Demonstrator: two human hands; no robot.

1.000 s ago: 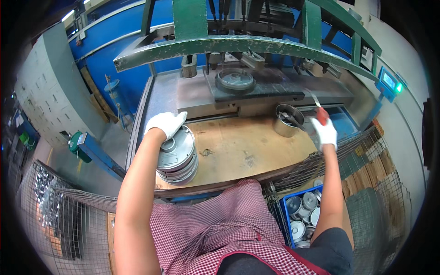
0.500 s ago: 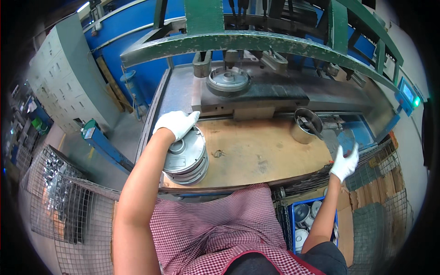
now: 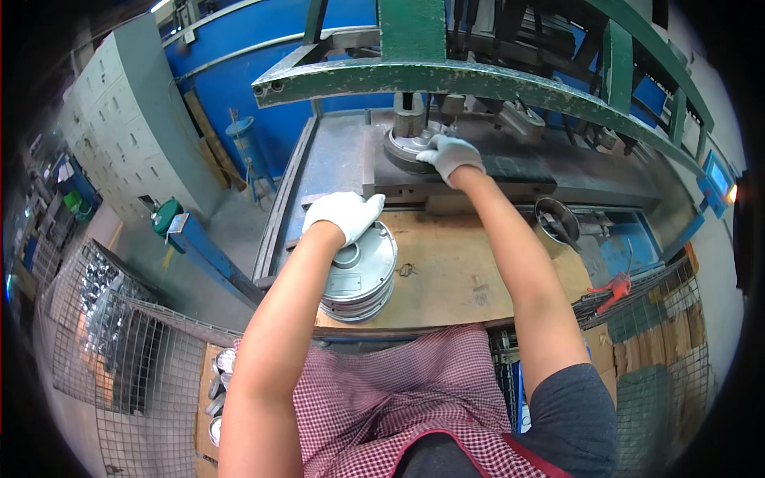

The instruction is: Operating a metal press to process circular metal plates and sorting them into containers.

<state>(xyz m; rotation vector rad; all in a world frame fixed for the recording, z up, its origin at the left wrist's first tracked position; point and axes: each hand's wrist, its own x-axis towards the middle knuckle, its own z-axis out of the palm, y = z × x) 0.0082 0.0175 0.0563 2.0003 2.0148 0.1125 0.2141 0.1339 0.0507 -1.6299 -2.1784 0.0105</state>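
Note:
My left hand (image 3: 343, 217), in a white glove, lies over the far edge of a stack of round grey metal covers (image 3: 362, 267) at the bench's front left. Its thumb is spread from the fingers, whose tips are partly hidden. My right hand (image 3: 454, 155), gloved too, reaches forward to the machine, fingers stretched apart over the right side of a round metal part (image 3: 408, 147). That part sits in a dark round fixture on the machine bed; the fingertips look close to or touching it. A grey clamp block (image 3: 409, 115) stands above its far side.
A green machine frame (image 3: 446, 80) spans overhead. On the wooden board (image 3: 454, 271) stands a metal can (image 3: 558, 223). A red-handled tool (image 3: 612, 293) lies at the bench's right edge. Wire cages (image 3: 143, 350) flank me. A screen (image 3: 719, 175) hangs at right.
My right hand has swung from the bench's right edge forward and left to the machine, uncovering the red-handled tool. My left hand stays on the stack. The screen's light turned from green to orange.

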